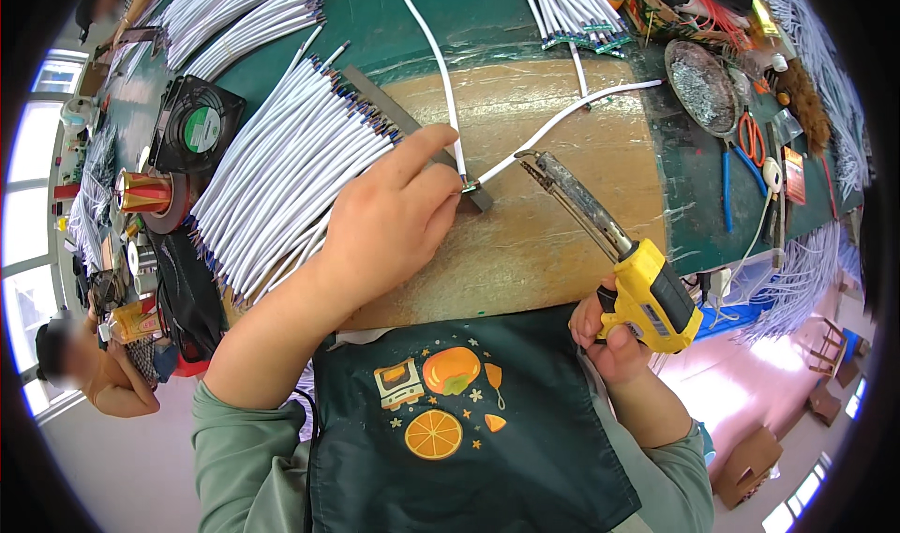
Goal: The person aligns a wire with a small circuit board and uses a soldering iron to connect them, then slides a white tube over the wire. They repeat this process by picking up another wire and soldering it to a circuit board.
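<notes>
My left hand (394, 219) reaches over the table with bent fingers closed at the end of a white cable (441, 69). Its thumb is hidden. At the fingertips, a small green circuit board (471, 186) rests by a dark metal bar (384, 102). A second white cable (572, 111) runs from the board up to the right. Gripped in my right hand (614, 336) is a yellow soldering gun (652, 299). Its bent tip points up and left, beside the second cable and apart from the board. Left of my left hand lies a thick row of white cables (291, 167).
More cable bundles (577, 8) lie at the far edge. A black fan (199, 125) and a solder spool (145, 194) stand left. To the right are a metal dish (701, 88), orange-handled scissors (752, 139) and blue-handled pliers (727, 191). Another person (112, 383) sits at the left.
</notes>
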A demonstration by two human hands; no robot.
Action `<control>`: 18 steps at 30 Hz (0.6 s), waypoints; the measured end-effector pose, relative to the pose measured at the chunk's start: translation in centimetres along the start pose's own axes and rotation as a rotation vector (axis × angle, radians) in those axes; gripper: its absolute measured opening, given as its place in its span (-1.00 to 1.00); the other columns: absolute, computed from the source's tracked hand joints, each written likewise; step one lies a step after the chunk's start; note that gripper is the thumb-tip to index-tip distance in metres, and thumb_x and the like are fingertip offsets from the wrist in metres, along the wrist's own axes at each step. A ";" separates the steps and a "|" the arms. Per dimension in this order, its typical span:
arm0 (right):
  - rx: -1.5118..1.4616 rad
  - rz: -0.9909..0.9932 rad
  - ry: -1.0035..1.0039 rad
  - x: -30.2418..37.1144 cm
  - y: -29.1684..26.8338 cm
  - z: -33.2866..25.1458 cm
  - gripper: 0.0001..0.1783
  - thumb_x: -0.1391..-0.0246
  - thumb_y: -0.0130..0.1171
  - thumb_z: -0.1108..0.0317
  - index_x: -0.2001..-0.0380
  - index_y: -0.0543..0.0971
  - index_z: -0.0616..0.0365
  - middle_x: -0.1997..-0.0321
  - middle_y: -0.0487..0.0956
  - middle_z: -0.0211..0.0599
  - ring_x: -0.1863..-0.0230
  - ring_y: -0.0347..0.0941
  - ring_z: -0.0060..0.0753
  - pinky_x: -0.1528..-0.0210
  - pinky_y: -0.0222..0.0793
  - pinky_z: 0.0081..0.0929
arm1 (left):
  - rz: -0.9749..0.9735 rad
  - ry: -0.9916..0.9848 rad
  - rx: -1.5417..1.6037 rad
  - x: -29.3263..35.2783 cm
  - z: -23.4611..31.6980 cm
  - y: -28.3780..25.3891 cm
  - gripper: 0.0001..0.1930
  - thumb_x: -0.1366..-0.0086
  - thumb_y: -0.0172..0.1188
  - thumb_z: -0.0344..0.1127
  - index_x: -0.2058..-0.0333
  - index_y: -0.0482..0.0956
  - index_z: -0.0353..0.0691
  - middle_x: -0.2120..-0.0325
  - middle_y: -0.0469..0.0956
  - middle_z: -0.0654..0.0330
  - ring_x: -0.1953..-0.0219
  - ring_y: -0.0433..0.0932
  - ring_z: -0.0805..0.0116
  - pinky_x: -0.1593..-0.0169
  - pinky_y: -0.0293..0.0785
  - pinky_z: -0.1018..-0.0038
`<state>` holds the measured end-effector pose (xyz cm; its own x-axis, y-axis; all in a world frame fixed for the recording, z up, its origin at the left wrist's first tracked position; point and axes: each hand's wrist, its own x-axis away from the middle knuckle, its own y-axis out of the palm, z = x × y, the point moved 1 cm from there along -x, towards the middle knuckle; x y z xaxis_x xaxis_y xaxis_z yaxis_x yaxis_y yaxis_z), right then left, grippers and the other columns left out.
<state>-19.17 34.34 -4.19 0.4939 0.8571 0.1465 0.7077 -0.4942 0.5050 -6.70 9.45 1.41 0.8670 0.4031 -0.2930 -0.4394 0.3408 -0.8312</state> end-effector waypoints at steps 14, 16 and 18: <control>-0.002 -0.010 -0.275 0.3 2.6 -4.3 -0.32 0.07 0.29 -0.05 -0.03 0.24 -0.04 0.01 0.42 -0.15 0.10 0.46 -0.22 0.08 0.46 -0.24 | -0.616 -0.597 1.536 1.7 8.3 -2.3 -0.86 -0.22 0.20 -0.43 0.29 0.43 -0.26 0.35 0.59 0.05 0.49 0.48 0.60 0.46 0.41 0.67; 0.021 -0.085 -0.293 -0.8 2.1 -4.5 -0.34 0.05 0.28 -0.03 -0.04 0.24 -0.04 -0.10 0.39 -0.11 -0.03 0.42 -0.10 -0.05 0.40 -0.14 | -0.720 -0.870 1.584 0.7 7.3 -2.9 -0.87 -0.23 0.17 -0.44 0.28 0.40 -0.25 0.39 0.57 0.09 0.55 0.46 0.61 0.55 0.32 0.71; 0.082 -0.092 -0.246 -3.2 1.8 -3.9 -0.34 -0.01 0.22 0.09 -0.09 0.22 0.12 -0.11 0.36 0.01 -0.08 0.39 -0.01 -0.09 0.37 -0.11 | -0.415 -0.908 1.384 0.6 5.2 -1.2 -0.89 -0.25 0.15 -0.39 0.30 0.43 -0.25 0.46 0.54 0.20 0.59 0.45 0.60 0.59 0.28 0.70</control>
<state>-21.42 31.26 -0.39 0.5266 0.8426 -0.1132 0.7888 -0.4345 0.4347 -6.83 13.68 4.70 0.7802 0.2545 0.5714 -0.5207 0.7705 0.3678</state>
